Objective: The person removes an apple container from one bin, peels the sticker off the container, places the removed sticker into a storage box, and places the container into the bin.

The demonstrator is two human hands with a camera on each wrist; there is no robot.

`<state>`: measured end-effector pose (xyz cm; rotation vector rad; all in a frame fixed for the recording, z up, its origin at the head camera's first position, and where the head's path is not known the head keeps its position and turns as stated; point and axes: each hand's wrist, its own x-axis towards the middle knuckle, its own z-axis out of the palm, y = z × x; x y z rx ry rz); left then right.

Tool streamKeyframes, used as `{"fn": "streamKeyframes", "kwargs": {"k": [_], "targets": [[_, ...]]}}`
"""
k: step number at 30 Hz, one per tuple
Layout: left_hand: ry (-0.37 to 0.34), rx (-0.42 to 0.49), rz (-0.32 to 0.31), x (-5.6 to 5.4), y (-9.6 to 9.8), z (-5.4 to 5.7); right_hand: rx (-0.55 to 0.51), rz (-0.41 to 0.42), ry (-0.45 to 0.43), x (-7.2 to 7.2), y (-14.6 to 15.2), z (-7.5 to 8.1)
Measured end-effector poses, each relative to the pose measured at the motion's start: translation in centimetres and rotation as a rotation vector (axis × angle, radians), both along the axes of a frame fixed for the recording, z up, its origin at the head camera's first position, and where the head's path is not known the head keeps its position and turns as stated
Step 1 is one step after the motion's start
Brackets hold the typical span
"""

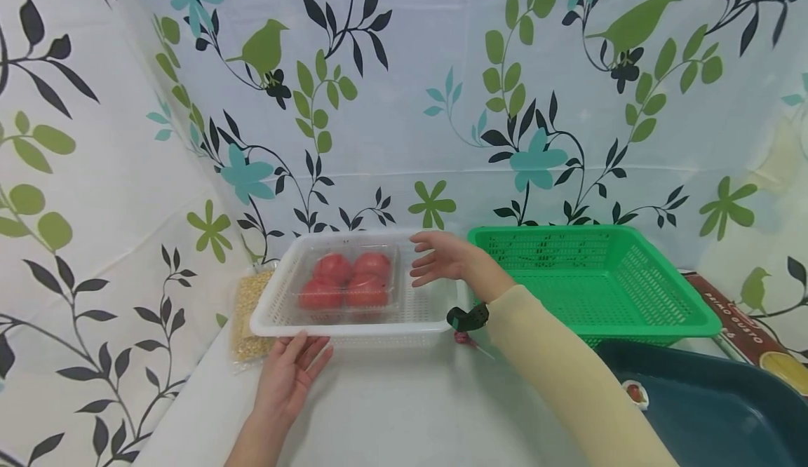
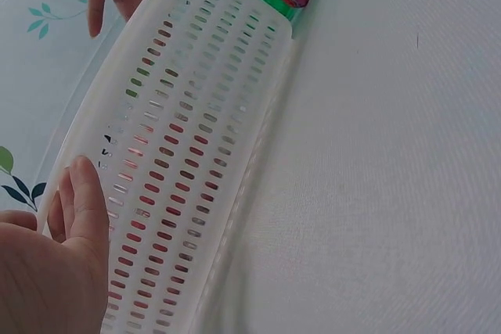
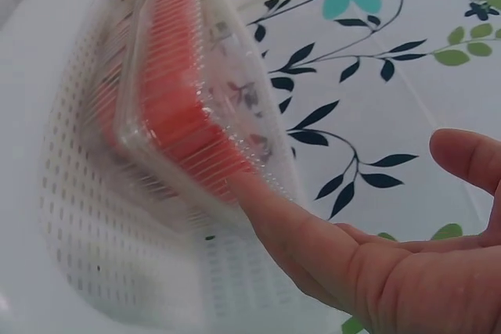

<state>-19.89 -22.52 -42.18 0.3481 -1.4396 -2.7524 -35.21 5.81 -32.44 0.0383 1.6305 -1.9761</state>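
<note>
A white perforated plastic basket (image 1: pixel 435 306) stands at the back of the table. Inside it, toward the left, lies a clear plastic box (image 1: pixel 396 288) with several red round fruits (image 1: pixel 331 268) that look like tomatoes. My left hand (image 1: pixel 290 376) touches the basket's front rim near its left end; in the left wrist view the fingers (image 2: pixel 88 201) lie fairly straight against the side wall. Over the basket's right end is my right hand (image 1: pixel 445 256), fingers loosely extended and holding nothing. The right wrist view shows a finger (image 3: pixel 290 224) overlapping the box's corner; contact is unclear.
To the right stands a green basket (image 1: pixel 631 306), with a dark blue tray (image 1: pixel 713 411) in front and a brown-red package (image 1: pixel 738 327) beside it. A wrapped lollipop (image 1: pixel 463 338) lies by the white basket. At left is a bag of yellow grains (image 1: pixel 246 313).
</note>
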Motion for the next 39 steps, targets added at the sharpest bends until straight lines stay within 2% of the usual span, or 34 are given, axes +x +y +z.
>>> {"fn": "streamKeyframes", "kwargs": {"k": [9,16,22,28,33,39], "targets": [[-0.007,-0.012,0.003,0.0,0.0,0.1,-0.025,0.029,0.064,2.0,2.7,1.1],[-0.018,-0.02,0.014,0.1,-0.2,0.2,-0.013,0.054,0.132,4.3,4.9,1.5],[-0.017,-0.051,0.019,-0.1,-0.2,0.2,0.015,0.086,0.155,6.7,6.0,0.5],[0.015,-0.076,-0.024,-0.3,0.2,-0.3,0.001,0.12,0.171,8.8,7.0,-0.4],[0.011,-0.138,-0.064,-0.1,0.9,-0.7,0.009,0.125,0.178,10.4,8.0,-1.0],[-0.008,-0.221,-0.089,0.4,2.0,-1.2,-0.028,0.144,0.195,11.9,9.4,-1.7]]}}
